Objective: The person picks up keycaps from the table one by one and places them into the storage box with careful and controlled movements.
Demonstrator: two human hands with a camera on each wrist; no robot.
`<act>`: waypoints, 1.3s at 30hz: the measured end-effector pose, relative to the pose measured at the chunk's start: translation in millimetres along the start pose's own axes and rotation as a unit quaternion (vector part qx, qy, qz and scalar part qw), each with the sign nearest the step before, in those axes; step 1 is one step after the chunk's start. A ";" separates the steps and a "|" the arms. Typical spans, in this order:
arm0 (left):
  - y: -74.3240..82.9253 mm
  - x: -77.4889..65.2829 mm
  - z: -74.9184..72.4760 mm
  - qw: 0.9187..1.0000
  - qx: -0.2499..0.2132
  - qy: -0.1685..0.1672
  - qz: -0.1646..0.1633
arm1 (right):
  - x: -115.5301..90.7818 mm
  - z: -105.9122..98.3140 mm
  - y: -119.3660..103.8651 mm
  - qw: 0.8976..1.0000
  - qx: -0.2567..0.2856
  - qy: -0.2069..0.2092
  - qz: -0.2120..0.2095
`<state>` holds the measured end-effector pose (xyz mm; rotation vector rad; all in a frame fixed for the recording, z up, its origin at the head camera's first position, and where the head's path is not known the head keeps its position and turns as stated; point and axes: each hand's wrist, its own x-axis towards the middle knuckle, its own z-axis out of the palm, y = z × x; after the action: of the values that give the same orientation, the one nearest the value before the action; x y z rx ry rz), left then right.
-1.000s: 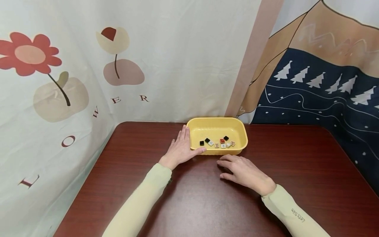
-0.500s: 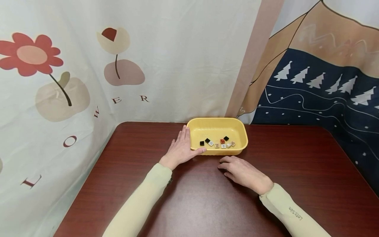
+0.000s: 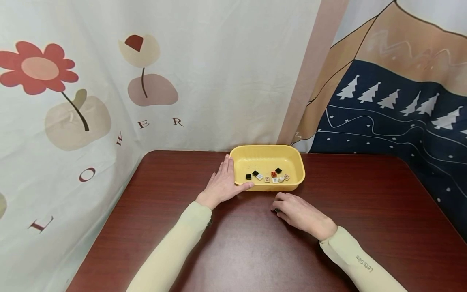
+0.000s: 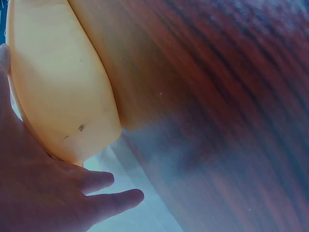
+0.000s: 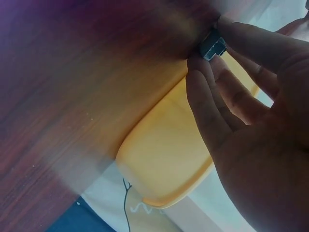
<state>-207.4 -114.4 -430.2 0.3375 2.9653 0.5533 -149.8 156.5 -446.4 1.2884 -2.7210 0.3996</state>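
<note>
A yellow plastic tray stands at the table's back edge, holding several small square blocks, among them a red block, a black block and a white block. Along its left side my left hand lies with straight fingers, the thumb across the front rim. In front of the tray, just above or on the table, my right hand pinches a small dark block between thumb and fingertips. The head view shows only a sliver of that block; its exact kind is unclear.
The dark red wooden table has rounded back corners. Behind it hangs a printed cloth with flowers, letters and trees, close to the tray's back. Bare tabletop lies on both sides of the tray.
The right hand's thumb and fingers have come together, and a dark block now shows between them. That hand has shifted slightly. Left hand and tray stay put.
</note>
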 end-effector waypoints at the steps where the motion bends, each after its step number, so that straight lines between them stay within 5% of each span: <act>1: 0.0 0.1 0.0 1.000 -0.001 0.001 0.001 | -0.1 -0.1 0.0 1.000 0.000 0.000 0.000; 12: 0.1 0.9 0.2 1.000 -0.006 -0.001 -0.002 | -0.6 0.7 0.4 1.000 0.008 0.008 0.000; 39: -0.6 2.6 1.2 1.000 0.000 -0.003 -0.004 | 24.8 -31.2 3.7 0.986 0.024 0.158 0.047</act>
<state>-209.8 -113.9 -431.6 0.3262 2.9594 0.5499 -169.0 149.1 -412.1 1.0098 -2.5217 0.6242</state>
